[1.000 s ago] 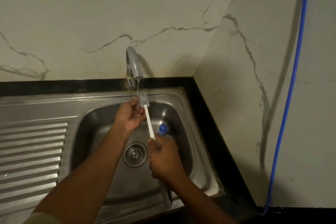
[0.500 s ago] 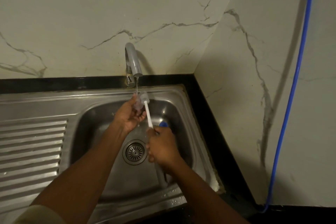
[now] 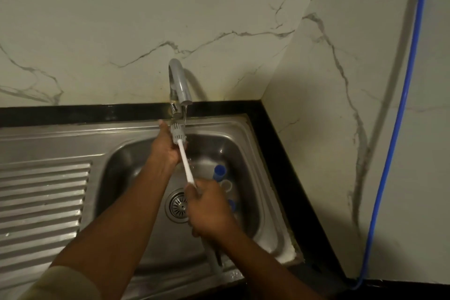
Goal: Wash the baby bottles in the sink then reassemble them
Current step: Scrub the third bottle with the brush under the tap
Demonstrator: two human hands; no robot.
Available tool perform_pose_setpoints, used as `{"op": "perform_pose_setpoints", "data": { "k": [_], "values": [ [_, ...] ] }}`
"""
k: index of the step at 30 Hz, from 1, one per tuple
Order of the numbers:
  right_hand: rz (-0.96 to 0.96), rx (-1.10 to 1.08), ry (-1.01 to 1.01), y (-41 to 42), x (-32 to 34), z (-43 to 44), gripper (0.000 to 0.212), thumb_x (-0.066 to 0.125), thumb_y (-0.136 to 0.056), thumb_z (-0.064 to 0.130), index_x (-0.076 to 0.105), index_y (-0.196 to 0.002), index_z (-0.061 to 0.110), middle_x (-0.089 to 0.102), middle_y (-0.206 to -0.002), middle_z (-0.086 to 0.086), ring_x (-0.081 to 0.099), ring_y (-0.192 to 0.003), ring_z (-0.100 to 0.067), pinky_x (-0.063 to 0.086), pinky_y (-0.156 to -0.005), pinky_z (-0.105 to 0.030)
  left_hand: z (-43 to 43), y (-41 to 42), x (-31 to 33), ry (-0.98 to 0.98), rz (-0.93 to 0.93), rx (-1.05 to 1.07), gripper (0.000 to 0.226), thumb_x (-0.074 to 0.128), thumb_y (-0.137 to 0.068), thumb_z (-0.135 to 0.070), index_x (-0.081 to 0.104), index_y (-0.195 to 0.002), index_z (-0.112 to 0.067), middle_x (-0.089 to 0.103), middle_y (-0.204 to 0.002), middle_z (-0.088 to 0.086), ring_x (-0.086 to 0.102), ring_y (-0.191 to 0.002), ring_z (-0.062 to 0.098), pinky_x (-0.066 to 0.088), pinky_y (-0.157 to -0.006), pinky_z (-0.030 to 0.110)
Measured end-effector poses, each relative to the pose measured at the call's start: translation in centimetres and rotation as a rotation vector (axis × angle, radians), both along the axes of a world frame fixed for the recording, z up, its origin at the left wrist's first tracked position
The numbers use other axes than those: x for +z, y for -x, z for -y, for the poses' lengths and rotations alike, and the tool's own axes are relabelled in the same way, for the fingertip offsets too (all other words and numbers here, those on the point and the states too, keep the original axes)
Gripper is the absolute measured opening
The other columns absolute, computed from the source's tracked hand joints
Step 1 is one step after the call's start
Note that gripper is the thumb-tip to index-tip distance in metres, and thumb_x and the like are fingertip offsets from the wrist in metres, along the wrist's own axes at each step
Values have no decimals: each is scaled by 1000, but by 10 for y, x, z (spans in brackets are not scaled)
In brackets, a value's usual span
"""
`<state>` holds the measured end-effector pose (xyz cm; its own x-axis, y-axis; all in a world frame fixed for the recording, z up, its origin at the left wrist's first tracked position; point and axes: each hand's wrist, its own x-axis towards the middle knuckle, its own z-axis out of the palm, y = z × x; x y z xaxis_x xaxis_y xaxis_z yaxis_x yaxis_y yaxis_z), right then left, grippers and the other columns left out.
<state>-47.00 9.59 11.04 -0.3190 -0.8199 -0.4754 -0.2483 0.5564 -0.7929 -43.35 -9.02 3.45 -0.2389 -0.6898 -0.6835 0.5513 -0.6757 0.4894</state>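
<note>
Now the bottle brush [image 3: 186,163] slants up and away over the sink [image 3: 243,134], its long axis running from the right hand [image 3: 209,207], clenched on its white handle, to the grey head beside the tap [image 3: 179,80] stream. Half a second ago the head sat under the water. The right hand has dropped, uncovering a white ring [image 3: 226,185] beside the blue cap [image 3: 220,172]. The left hand [image 3: 165,151] curls against the head; whether it grasps anything cannot be told.

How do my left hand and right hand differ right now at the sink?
The left hand is up under the running tap, at the bristle head of the bottle brush; the right hand is lower, beside the drain. The right hand grips the white handle; the left hand's fingers are hidden. Both are over the sink.
</note>
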Motion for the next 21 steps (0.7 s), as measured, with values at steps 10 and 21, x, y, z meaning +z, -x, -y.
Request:
{"op": "perform_pose_setpoints", "data": {
  "k": [10,21],
  "values": [
    [9,-109,4,17,-12,8,24,43,-102,24,55,-84,14,54,-67,-4,51,-47,-11,41,-39,-22,-11,1,-6,54,-115,-69,42,44,-104,-42,57,-78,-13,51,-63,1,47,-59,14,52,-61,31],
    [-166,-64,155,21,-23,-12,25,44,-100,29,48,-75,27,56,-74,-3,58,-68,-19,58,-68,-42,-14,-16,-3,80,-210,-100,19,53,-99,-8,61,-116,-5,63,-118,18,64,-106,26,61,-85,38]
  ]
}}
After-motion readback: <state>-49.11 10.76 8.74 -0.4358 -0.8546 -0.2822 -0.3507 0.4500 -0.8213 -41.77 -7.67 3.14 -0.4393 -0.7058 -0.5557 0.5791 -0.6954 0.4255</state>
